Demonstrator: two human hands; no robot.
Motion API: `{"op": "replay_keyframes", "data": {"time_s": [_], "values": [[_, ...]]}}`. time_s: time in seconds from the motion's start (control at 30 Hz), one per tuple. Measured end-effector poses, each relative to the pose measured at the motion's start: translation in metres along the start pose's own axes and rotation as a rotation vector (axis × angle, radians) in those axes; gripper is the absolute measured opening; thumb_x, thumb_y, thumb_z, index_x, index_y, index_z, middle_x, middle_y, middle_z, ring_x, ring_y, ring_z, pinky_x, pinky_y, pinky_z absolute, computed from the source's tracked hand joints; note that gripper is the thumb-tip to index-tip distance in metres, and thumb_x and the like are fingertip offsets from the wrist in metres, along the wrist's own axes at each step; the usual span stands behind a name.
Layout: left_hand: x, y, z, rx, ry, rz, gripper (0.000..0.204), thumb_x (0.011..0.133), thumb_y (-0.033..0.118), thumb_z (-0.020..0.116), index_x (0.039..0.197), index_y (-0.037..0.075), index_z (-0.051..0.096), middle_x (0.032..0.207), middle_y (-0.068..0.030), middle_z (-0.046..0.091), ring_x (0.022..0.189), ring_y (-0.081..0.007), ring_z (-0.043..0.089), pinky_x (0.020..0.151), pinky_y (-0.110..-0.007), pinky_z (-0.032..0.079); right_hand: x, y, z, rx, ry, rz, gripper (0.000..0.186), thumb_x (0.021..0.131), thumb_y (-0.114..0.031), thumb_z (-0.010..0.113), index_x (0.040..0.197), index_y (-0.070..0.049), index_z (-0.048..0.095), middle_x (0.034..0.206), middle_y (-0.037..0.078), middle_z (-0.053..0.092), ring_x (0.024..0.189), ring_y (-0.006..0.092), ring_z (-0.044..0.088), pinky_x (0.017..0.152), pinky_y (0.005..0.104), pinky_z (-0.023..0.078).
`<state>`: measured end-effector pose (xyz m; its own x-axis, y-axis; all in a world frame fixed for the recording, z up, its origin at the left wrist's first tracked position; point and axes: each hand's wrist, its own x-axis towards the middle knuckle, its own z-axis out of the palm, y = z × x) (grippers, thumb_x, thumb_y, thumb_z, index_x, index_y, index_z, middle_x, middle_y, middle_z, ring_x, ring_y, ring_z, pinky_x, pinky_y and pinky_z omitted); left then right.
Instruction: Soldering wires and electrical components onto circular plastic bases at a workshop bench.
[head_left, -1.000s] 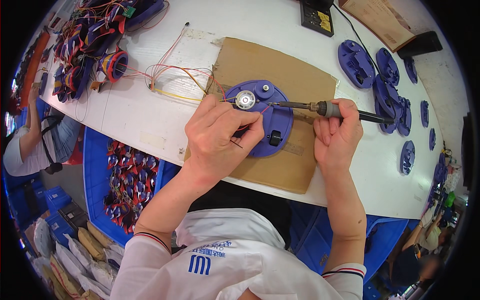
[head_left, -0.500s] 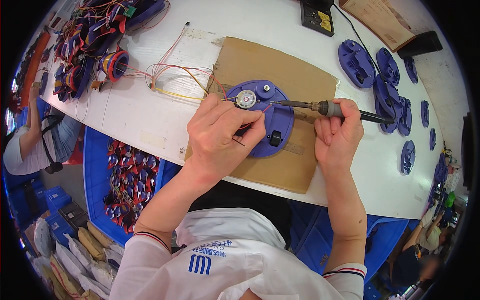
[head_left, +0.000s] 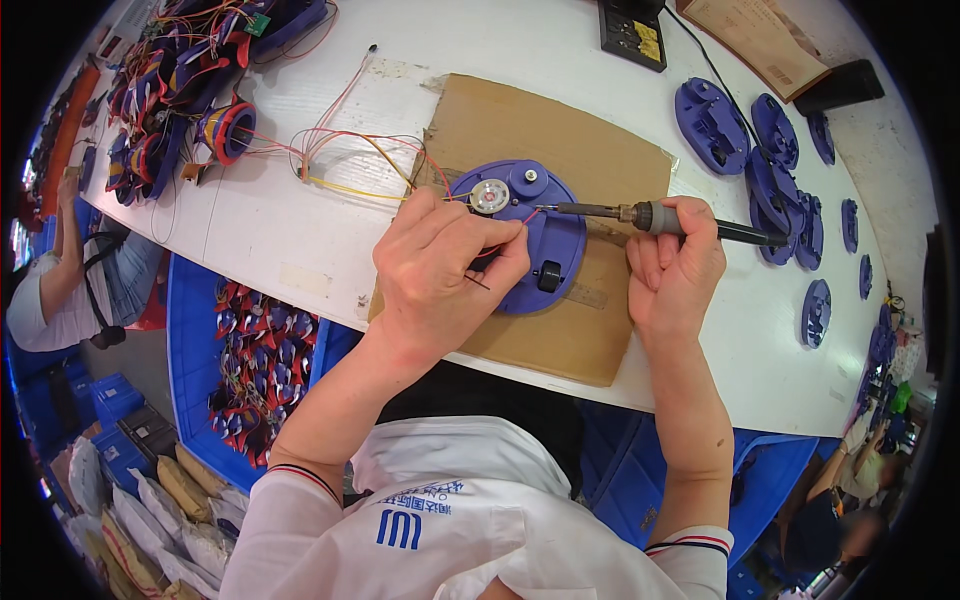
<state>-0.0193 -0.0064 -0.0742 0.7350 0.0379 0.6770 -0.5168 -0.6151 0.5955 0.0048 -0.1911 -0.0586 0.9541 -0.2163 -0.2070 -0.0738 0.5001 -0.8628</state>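
Observation:
A purple oval plastic housing [head_left: 562, 222] lies on a brown cardboard sheet [head_left: 600, 330]. Set in the housing is a round silver speaker [head_left: 490, 197], with a black part [head_left: 550, 276] near its lower right. My right hand [head_left: 678, 270] is closed round the grip of a soldering iron [head_left: 655, 217], which points left. Its tip is over the housing, at the end of a thin red wire [head_left: 527, 218]. My left hand [head_left: 445, 265] pinches that wire at the housing's left side. A dark wire end sticks out below its fingers, and the palm hides part of the housing.
Loose wires [head_left: 340, 135] run left to a heap of purple, red and yellow parts [head_left: 170, 95]. Several more purple housings [head_left: 712, 125] lie at the right. A soldering iron stand [head_left: 635, 35] is at the back. Below the table edge stands a blue bin [head_left: 190, 340] of parts.

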Motion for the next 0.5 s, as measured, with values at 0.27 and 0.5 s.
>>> {"op": "replay_keyframes", "data": {"time_s": [0.27,0.5], "values": [[0.0005,0.0003,-0.0021,0.033,-0.023,0.001,0.021,0.055,-0.008,0.067,0.066,0.008,0.06,0.055,0.0036,0.048,0.053,-0.0119,0.035,0.049,-0.021,0.032,0.002,-0.0004,-0.0056,0.071,-0.01,0.023,0.018,0.09,-0.019,0.046,0.086,-0.004,0.056,0.047,-0.004,0.034,0.035,0.0043,0.019,0.035,0.02,0.017],[0.0006,0.0011,-0.0021,0.01,-0.02,-0.006,0.02,0.055,-0.008,0.067,0.065,0.008,0.06,0.055,0.0035,0.048,0.053,-0.0117,0.035,0.048,-0.021,0.032,-0.0009,-0.0011,-0.0027,0.049,-0.014,0.003,0.014,0.089,-0.015,0.047,0.082,-0.005,0.054,0.054,0.0,0.041,0.036,0.0048,0.021,0.036,0.0187,0.019]]}}
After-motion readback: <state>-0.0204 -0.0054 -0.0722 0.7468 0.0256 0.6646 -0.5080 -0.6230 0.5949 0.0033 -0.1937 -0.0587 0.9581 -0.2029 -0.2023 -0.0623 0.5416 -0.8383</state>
